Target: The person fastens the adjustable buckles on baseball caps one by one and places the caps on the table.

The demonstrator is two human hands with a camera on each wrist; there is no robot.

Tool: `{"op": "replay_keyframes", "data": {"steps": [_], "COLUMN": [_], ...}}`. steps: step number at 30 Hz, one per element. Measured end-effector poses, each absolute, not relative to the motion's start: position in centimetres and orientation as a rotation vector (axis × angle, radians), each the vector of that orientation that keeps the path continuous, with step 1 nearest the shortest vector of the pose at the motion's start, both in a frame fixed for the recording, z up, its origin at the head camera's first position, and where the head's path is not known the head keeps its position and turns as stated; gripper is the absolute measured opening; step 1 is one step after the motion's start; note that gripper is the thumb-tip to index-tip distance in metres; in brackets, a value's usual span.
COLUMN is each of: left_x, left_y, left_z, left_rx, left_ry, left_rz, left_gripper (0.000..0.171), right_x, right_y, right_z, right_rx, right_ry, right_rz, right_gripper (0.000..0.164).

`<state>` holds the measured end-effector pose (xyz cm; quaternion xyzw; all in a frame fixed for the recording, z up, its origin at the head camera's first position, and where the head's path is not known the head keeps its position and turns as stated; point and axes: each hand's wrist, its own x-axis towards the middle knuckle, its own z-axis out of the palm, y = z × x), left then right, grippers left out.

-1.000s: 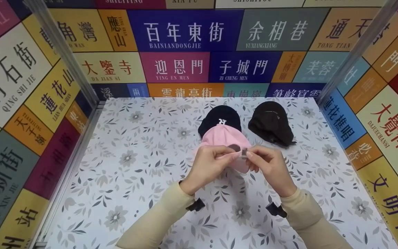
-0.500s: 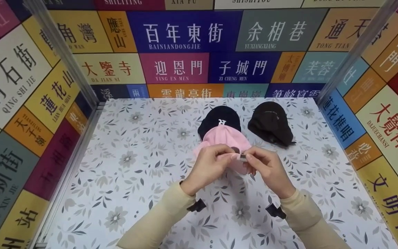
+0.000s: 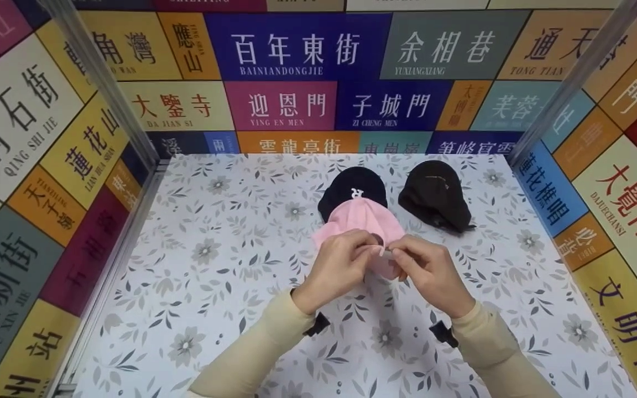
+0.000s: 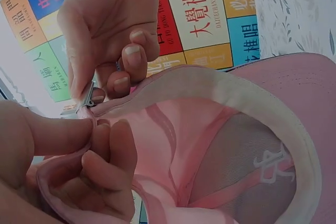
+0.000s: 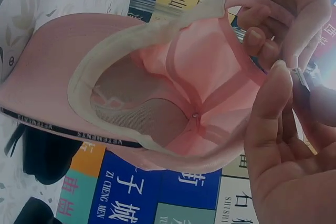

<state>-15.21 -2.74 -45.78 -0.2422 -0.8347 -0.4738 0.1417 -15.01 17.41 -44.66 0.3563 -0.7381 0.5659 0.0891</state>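
Pink fabric baseball cap [image 3: 363,214]: located before both hands, above the white floral desk [image 3: 252,232]. The left hand [image 3: 336,268] pinches its pink strap [image 5: 258,1]; the right hand [image 3: 434,271] pinches a small silver metal buckle [image 4: 87,98], presumably steadying both ends. Wrist views expose buckle and pale sweatband [image 4: 220,86]; I see the dark-brown fabric cap [image 3: 434,193] whole only in the head view.

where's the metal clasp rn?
The metal clasp sits left of centre in the left wrist view, between the left hand and right hand, at the strap of the pink cap.
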Motion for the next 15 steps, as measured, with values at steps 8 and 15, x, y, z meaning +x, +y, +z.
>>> {"op": "replay_keyframes", "data": {"steps": [8,15], "left_x": [-14.97,-14.66], "left_y": [-2.75,-2.41], "left_z": [-45.46,-45.56], "left_rx": [-0.779,-0.73], "left_ry": [-2.369,-2.347], "left_rz": [-1.244,-1.092], "left_gripper": [0.005,0.005], "right_x": [-14.62,-14.52], "right_y": [17.02,16.84], "right_z": [-44.29,-44.75], "right_rx": [1.022,0.91], "right_ry": [-2.185,-2.126], "right_rz": [1.556,1.716], "right_gripper": [0.018,0.009]}}
